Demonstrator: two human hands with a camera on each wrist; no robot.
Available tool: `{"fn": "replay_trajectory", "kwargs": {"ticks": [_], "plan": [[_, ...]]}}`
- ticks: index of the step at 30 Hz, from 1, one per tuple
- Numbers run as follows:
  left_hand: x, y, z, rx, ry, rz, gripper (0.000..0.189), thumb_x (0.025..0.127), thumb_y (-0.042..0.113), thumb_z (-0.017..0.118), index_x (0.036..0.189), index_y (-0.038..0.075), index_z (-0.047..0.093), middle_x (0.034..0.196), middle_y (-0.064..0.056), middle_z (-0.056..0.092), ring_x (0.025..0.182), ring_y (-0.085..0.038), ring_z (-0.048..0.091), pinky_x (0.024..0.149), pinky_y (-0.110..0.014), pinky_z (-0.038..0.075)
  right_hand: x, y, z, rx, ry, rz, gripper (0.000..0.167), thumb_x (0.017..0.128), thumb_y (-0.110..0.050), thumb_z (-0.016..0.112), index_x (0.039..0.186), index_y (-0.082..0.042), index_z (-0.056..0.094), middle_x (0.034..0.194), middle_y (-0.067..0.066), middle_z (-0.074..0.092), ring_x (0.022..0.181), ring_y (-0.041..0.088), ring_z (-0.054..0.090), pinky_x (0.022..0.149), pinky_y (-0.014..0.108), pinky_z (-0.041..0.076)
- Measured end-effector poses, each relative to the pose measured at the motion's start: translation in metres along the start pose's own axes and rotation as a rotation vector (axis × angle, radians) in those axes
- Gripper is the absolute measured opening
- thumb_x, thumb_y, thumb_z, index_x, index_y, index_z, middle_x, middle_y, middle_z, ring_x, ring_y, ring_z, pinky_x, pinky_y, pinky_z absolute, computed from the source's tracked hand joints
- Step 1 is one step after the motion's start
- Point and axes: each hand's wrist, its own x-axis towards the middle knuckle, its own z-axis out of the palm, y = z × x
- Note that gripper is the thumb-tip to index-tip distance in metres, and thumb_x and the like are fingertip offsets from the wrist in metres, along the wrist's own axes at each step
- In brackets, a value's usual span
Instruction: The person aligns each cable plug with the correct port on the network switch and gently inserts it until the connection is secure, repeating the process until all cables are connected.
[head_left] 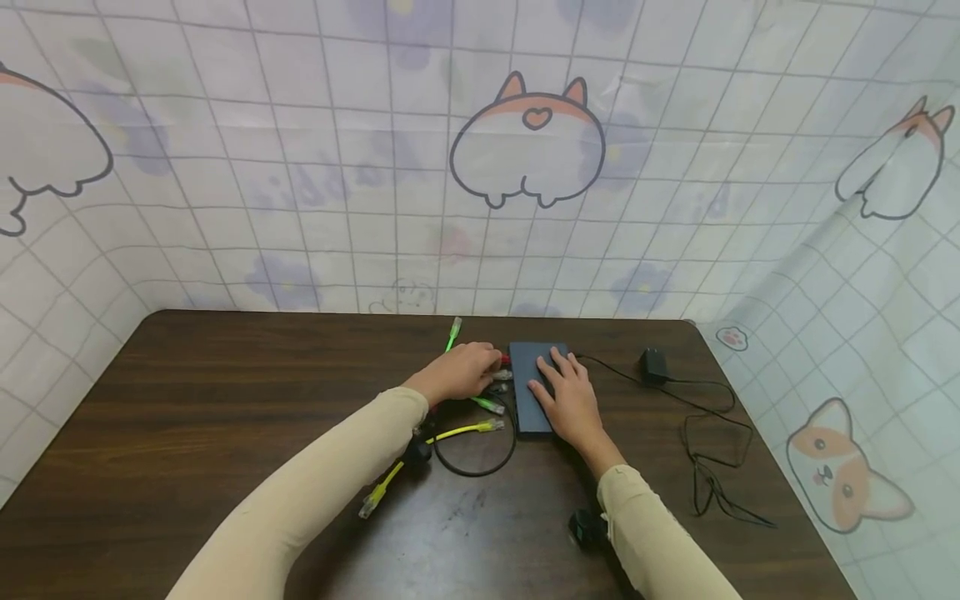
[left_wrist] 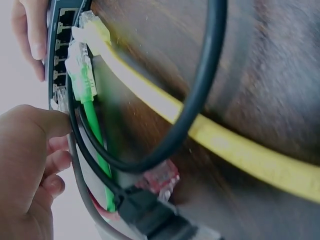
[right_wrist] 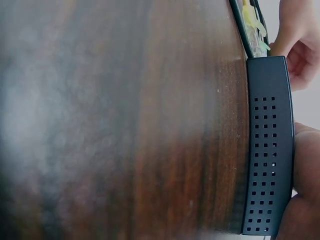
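Observation:
A dark blue network switch (head_left: 528,392) lies on the table, its row of ports facing left. My right hand (head_left: 572,397) rests on its top with fingers spread. At the port side, my left hand (head_left: 468,369) pinches a red network cable (head_left: 506,359), its plug mostly hidden by the fingers. Beside those fingertips a clear plug (left_wrist: 61,99) sits at a port; whether it is fully in, I cannot tell. A green cable (head_left: 487,405) and a yellow cable (head_left: 465,431) lie loose near the ports. Vent holes (right_wrist: 265,165) line the switch's near side.
A black cable (head_left: 480,475) loops on the table left of the switch. From the switch's far right, a thin cord runs to a black power adapter (head_left: 653,367), with more cord (head_left: 705,458) tangled at right. A patterned curtain (head_left: 337,167) closes off the back and sides.

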Motion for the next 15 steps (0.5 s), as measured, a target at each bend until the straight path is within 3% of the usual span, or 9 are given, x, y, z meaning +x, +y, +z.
{"fn": "replay_trajectory", "kwargs": {"ticks": [15], "plan": [[-0.013,-0.006,-0.011,0.041,0.005,-0.015,0.011,0.095,0.016,0.061,0.099,0.011,0.069,0.096,-0.004,0.065,0.084,-0.015,0.063,0.075,-0.031,0.053,0.000,-0.001,0.001,0.002,0.004,0.002,0.052,0.098,-0.039,0.054,0.142,-0.011,0.050,0.154,0.017,0.036,0.145,0.042,0.025,0.113,0.059,0.026]]}}
